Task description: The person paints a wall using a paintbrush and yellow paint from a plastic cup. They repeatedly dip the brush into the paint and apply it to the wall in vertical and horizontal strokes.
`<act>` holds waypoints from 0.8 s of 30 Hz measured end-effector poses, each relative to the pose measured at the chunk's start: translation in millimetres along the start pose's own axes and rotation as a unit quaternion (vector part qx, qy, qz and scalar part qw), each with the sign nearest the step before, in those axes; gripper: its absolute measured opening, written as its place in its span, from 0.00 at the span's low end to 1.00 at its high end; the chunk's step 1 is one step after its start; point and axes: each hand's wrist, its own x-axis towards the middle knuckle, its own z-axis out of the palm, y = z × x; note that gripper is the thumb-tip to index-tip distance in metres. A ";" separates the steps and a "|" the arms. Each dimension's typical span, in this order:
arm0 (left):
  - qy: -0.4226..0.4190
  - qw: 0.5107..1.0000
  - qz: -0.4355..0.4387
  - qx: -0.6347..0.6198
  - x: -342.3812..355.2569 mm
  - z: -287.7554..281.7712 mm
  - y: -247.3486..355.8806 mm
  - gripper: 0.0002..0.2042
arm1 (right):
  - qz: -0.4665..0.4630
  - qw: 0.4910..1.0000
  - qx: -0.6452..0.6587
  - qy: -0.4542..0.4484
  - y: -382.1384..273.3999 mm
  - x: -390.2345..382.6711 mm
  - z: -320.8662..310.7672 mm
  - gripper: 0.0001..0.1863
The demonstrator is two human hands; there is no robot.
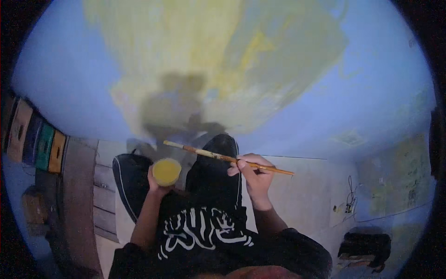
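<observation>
My left hand [156,185] is closed round a small cup of yellow liquid paint [166,171], held low over my lap. In my right hand [253,179] is a long wooden paintbrush [208,153], gripped near the middle of its handle and held almost level, its pale tip pointing left, above and beside the cup. Both hands are in front of my dark-clothed legs [213,172]. Ahead, the light blue wall [297,114] carries broad, streaky patches of yellow and greyish-green paint [186,42], with a shadow falling on the lower part.
A row of coloured drawers or boxes [44,142] lines the far left, beside a brown panel [79,186]. A pale tiled floor [297,195] lies under and around me. At the right are a side wall [399,176], a thin cable [351,190] and a dark object [364,244].
</observation>
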 end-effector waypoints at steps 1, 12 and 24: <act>0.015 1.000 -0.013 -0.021 3.8 3.9 0.4 0.28 | -0.009 0.999 -0.011 -0.036 -0.8 1.4 0.1 0.02; 0.013 0.997 -0.074 0.032 19.1 -2.0 -4.2 0.34 | -0.044 0.943 -0.234 -0.233 11.7 -0.3 28.6 0.02; 0.054 0.996 -0.065 0.036 17.7 -0.5 0.7 0.32 | -0.049 0.918 -0.293 -0.261 29.1 -3.2 51.6 0.02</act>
